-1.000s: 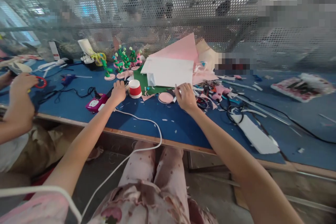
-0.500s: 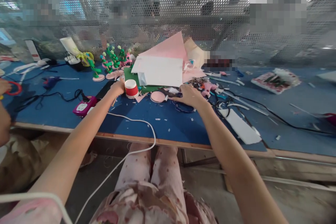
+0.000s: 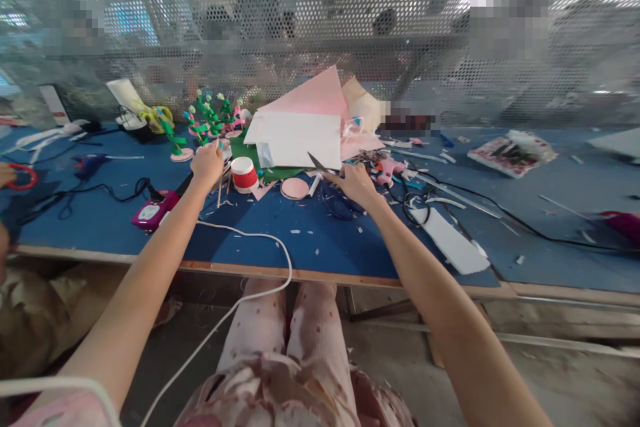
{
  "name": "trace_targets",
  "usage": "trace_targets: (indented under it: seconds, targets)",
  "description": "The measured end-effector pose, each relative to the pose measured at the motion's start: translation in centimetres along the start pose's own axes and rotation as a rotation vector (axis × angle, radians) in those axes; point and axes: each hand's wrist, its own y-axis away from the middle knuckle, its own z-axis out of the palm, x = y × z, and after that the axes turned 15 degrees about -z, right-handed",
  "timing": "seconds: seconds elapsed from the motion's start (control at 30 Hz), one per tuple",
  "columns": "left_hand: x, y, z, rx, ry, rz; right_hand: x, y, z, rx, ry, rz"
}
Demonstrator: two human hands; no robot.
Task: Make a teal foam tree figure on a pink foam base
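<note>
Readying a pair of scissors (image 3: 324, 171) over a cluttered blue bench (image 3: 340, 253), it seems; the next move likely calls for a secure finger grip.
Left to right: one purple power socket (image 3: 156, 211); at least four green craft flowers (image 3: 212, 119); the left hand (image 3: 207, 163), curled, its grip hidden, so I cannot tell what it holds; one red-and-white cylinder (image 3: 244, 175); one pink disc (image 3: 295, 188); the right hand (image 3: 356, 181), clamped on the one pair of scissors, blades angled leftward.
</note>
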Motion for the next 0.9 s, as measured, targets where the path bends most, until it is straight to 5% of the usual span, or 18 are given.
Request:
trace_targets:
  seconds: [0.23,0.4,0.53,0.63,0.8,0.9]
  targets:
    - [0.8,1.0,-2.7,0.301,0.134,-0.055,0.8,-0.9,0.9,0.449,-0.067,0.107]
    - [2.7,3.5,-4.6,0.44,0.28,0.356,3.3,-0.6,-1.0,0.68,0.064,0.146]
    - [5.7,6.8,-3.6,0.227,0.143,0.681,2.6,-0.1,-2.4,0.286,-0.048,0.046]
    - [7.7,8.5,-1.3,0.081,0.016,0.734,0.0,0.8,-3.1,-0.084,-0.011,-0.052]
    - [8.1,8.9,1.9,-0.042,-0.033,0.614,-4.2,2.2,-3.3,-0.331,0.08,-0.134]
    - [7.4,8.3,2.5,-0.06,0.033,0.61,-5.0,2.2,-2.6,-0.309,0.126,-0.044]
